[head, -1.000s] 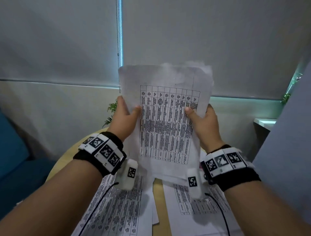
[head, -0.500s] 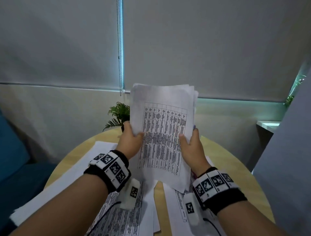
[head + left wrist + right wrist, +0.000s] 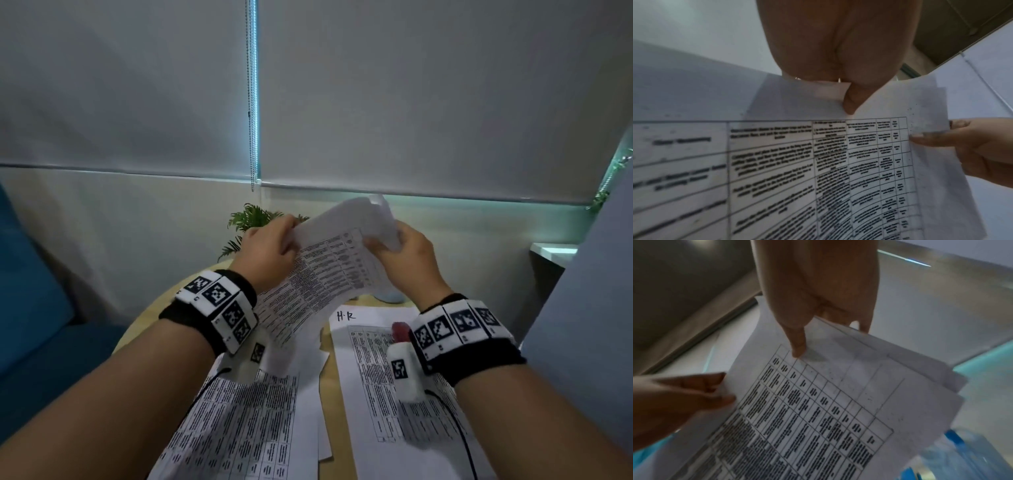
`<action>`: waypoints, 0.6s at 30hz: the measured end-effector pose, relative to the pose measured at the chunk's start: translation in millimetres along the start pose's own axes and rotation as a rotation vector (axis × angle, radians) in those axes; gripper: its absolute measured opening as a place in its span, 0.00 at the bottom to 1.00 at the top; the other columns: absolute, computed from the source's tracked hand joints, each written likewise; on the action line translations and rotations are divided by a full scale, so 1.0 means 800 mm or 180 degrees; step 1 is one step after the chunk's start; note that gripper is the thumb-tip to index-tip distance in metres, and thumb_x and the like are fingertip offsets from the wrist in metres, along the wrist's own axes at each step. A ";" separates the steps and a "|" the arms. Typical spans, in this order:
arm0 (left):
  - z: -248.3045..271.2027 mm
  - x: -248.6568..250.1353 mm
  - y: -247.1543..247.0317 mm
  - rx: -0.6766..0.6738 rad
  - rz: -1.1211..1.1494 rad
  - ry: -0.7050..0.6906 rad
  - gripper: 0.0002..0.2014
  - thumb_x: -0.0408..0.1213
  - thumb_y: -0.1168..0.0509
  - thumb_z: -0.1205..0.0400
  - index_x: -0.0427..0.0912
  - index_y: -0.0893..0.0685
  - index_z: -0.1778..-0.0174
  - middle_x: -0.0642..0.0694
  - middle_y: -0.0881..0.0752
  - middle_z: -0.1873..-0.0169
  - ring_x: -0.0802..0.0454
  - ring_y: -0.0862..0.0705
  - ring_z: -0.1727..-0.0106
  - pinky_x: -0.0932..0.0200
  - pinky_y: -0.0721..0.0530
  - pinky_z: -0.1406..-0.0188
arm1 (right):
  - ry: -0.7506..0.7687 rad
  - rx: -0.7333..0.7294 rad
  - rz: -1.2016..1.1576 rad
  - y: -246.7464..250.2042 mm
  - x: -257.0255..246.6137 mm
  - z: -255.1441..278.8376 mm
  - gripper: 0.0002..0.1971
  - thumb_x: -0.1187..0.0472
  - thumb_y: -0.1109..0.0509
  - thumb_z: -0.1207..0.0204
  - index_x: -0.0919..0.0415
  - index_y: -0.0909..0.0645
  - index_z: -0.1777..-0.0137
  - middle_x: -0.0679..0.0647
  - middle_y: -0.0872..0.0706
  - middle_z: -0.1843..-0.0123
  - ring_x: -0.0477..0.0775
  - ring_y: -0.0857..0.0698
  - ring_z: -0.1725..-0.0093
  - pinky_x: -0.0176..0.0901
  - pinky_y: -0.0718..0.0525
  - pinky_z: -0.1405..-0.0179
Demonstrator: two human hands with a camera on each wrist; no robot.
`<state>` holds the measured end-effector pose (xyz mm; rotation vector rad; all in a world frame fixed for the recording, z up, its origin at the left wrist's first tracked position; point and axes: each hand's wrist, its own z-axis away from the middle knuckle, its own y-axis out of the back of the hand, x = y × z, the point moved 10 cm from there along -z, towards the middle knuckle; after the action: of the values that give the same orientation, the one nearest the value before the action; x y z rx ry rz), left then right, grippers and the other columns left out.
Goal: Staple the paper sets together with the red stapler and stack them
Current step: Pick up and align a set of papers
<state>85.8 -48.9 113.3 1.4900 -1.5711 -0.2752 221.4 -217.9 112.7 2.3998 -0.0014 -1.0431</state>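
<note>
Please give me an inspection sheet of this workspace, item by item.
Surface: round wooden table, mostly covered by sheets.
Job's things: held paper set tilted above the table; red stapler partly hidden behind the right wrist, on the sheet marked "H.R".
Clutter: printed sheets lying loose.
Hands: left hand and right hand both grip the set's top edge.
Cables: black wrist-camera cables.
Surroundings: potted plant, roller blinds, blue seat.

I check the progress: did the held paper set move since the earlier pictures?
Yes. The paper set came down and tipped away; its top edge, earlier high over the blind's bottom rail, now sits just below it.
</note>
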 end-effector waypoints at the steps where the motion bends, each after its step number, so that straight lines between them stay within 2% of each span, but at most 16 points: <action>1: 0.004 -0.002 0.006 0.0181 -0.0394 -0.0021 0.06 0.36 0.41 0.18 0.51 0.26 0.48 0.54 0.22 0.53 0.49 0.22 0.45 0.38 0.39 0.25 | -0.0043 -0.0016 -0.0286 -0.002 0.007 0.003 0.08 0.55 0.26 0.24 0.56 0.17 0.49 0.46 0.14 0.59 0.51 0.16 0.56 0.30 0.18 0.58; 2: 0.007 -0.012 0.013 0.0343 -0.0851 0.0057 0.09 0.39 0.41 0.19 0.50 0.24 0.44 0.51 0.23 0.45 0.47 0.24 0.38 0.36 0.48 0.22 | -0.0058 0.0044 -0.0477 0.000 0.013 0.006 0.06 0.56 0.26 0.24 0.55 0.16 0.49 0.47 0.13 0.58 0.49 0.15 0.57 0.25 0.20 0.64; 3: 0.010 -0.028 0.020 0.0480 -0.1180 0.0238 0.13 0.42 0.40 0.19 0.50 0.24 0.39 0.48 0.26 0.36 0.45 0.28 0.32 0.34 0.54 0.22 | -0.0086 0.0159 -0.0637 0.004 0.021 0.009 0.07 0.56 0.26 0.24 0.54 0.16 0.47 0.47 0.12 0.57 0.49 0.15 0.56 0.26 0.19 0.63; 5: 0.018 -0.066 0.039 0.0775 -0.1224 0.0675 0.24 0.47 0.36 0.21 0.51 0.30 0.29 0.44 0.37 0.23 0.42 0.39 0.22 0.34 0.58 0.22 | -0.0276 0.0341 -0.0926 0.012 0.043 0.014 0.08 0.56 0.26 0.24 0.51 0.16 0.46 0.46 0.12 0.55 0.50 0.13 0.52 0.39 0.15 0.53; 7: 0.031 -0.103 0.056 0.1080 -0.0705 0.1111 0.39 0.51 0.31 0.25 0.48 0.42 0.20 0.42 0.50 0.18 0.42 0.50 0.18 0.38 0.58 0.22 | -0.0483 0.0328 -0.1184 0.013 0.060 0.018 0.08 0.57 0.27 0.24 0.52 0.16 0.46 0.46 0.11 0.54 0.50 0.12 0.51 0.45 0.14 0.50; 8: 0.038 -0.121 0.058 0.1157 -0.0232 0.1281 0.46 0.51 0.28 0.26 0.47 0.48 0.18 0.42 0.53 0.18 0.43 0.51 0.17 0.42 0.55 0.21 | -0.0556 0.0305 -0.1312 0.013 0.065 0.021 0.07 0.57 0.27 0.24 0.54 0.16 0.46 0.47 0.10 0.53 0.51 0.11 0.51 0.46 0.13 0.50; 10: 0.044 -0.150 0.040 0.0981 0.1086 0.1485 0.53 0.45 0.26 0.27 0.47 0.58 0.17 0.44 0.51 0.17 0.46 0.48 0.17 0.49 0.46 0.22 | -0.0680 0.0281 -0.1583 0.011 0.073 0.025 0.05 0.60 0.27 0.23 0.56 0.16 0.49 0.50 0.10 0.55 0.51 0.10 0.54 0.44 0.12 0.54; 12: 0.049 -0.169 0.016 0.0709 0.1885 0.1636 0.53 0.41 0.26 0.26 0.51 0.61 0.18 0.43 0.40 0.20 0.46 0.39 0.20 0.46 0.37 0.23 | -0.0778 0.0199 -0.1840 0.005 0.079 0.028 0.05 0.62 0.28 0.23 0.58 0.15 0.49 0.50 0.09 0.56 0.47 0.09 0.58 0.39 0.11 0.59; 13: 0.052 -0.174 0.012 0.0688 0.2012 0.1681 0.50 0.40 0.26 0.25 0.52 0.57 0.18 0.41 0.33 0.24 0.45 0.33 0.23 0.44 0.32 0.25 | -0.0790 0.0136 -0.1867 0.001 0.079 0.031 0.07 0.61 0.28 0.24 0.60 0.15 0.47 0.51 0.09 0.55 0.47 0.09 0.57 0.40 0.11 0.58; 15: 0.057 -0.180 0.015 0.0850 0.2059 0.1681 0.41 0.37 0.26 0.25 0.48 0.43 0.21 0.43 0.23 0.34 0.45 0.23 0.32 0.48 0.25 0.33 | -0.0821 0.0026 -0.1869 -0.007 0.085 0.034 0.14 0.57 0.25 0.27 0.60 0.16 0.43 0.53 0.09 0.50 0.51 0.09 0.51 0.49 0.11 0.49; 16: 0.060 -0.181 0.018 0.0948 0.2035 0.1699 0.36 0.36 0.26 0.26 0.46 0.38 0.25 0.45 0.21 0.38 0.46 0.21 0.36 0.51 0.23 0.37 | -0.0855 -0.0001 -0.1911 -0.014 0.092 0.037 0.19 0.56 0.24 0.29 0.59 0.18 0.40 0.52 0.09 0.47 0.52 0.10 0.48 0.51 0.12 0.47; 18: 0.066 -0.185 0.016 0.0996 0.1995 0.1798 0.30 0.36 0.26 0.26 0.43 0.33 0.30 0.47 0.22 0.41 0.47 0.21 0.42 0.53 0.22 0.43 | -0.0937 -0.0016 -0.1931 -0.027 0.105 0.047 0.25 0.55 0.21 0.32 0.55 0.21 0.36 0.51 0.11 0.43 0.52 0.11 0.45 0.49 0.13 0.47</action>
<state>15.5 61.8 26.1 1.0787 -1.5492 0.7177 250.3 -233.4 24.4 2.2624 0.6574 -1.6495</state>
